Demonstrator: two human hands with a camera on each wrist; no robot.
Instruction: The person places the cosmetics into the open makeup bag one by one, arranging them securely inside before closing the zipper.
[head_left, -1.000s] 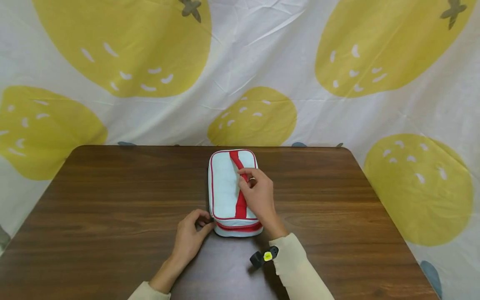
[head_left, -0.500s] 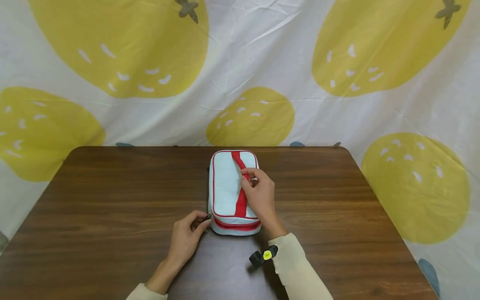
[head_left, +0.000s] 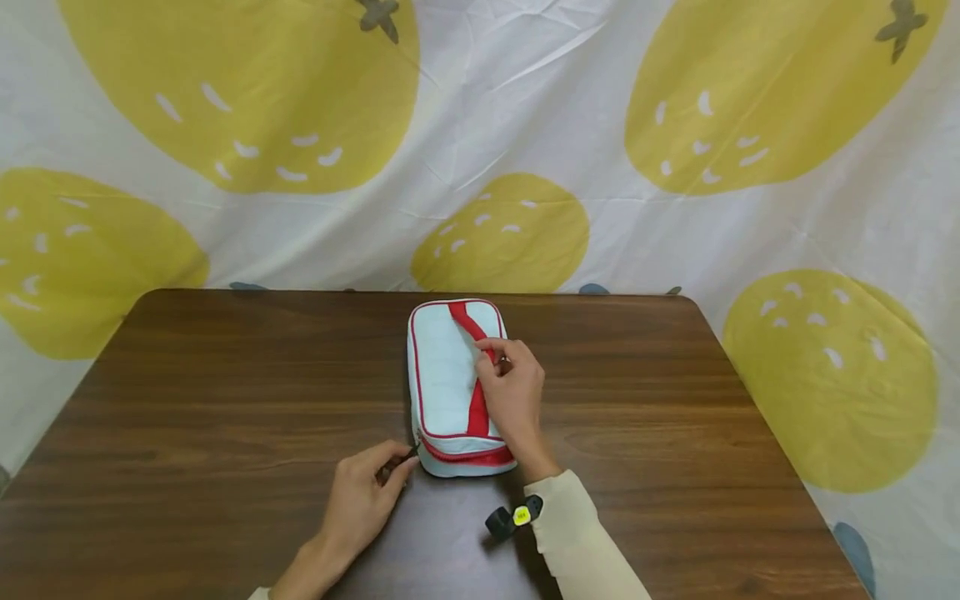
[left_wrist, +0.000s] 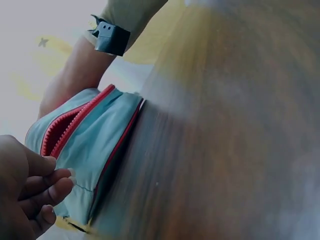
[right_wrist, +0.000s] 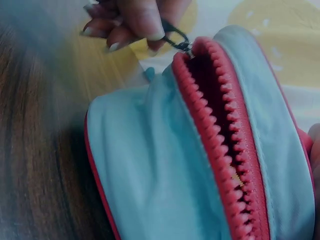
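Note:
A pale blue zip pouch (head_left: 446,375) with red piping lies on the table, its red strap (head_left: 477,410) running lengthwise across the top. My right hand (head_left: 516,392) pinches this strap near its middle. At the pouch's near left corner, my left hand (head_left: 366,493) holds the black zipper pull (right_wrist: 175,36) between thumb and finger. The red zipper (right_wrist: 202,111) is parted along the near end, with a dark gap between its teeth. Through the gap a small yellow patch shows; what it belongs to cannot be told.
The pouch rests on a dark brown wooden table (head_left: 262,383). Behind the table hangs a white cloth (head_left: 315,242) with large yellow fruit prints. A black wrist device (head_left: 512,518) with a yellow face sits at the right sleeve.
My left fingers have come away from the pouch's corner toward me, with the zipper pull between them. The pouch has shifted slightly left. My right hand keeps its hold on the strap.

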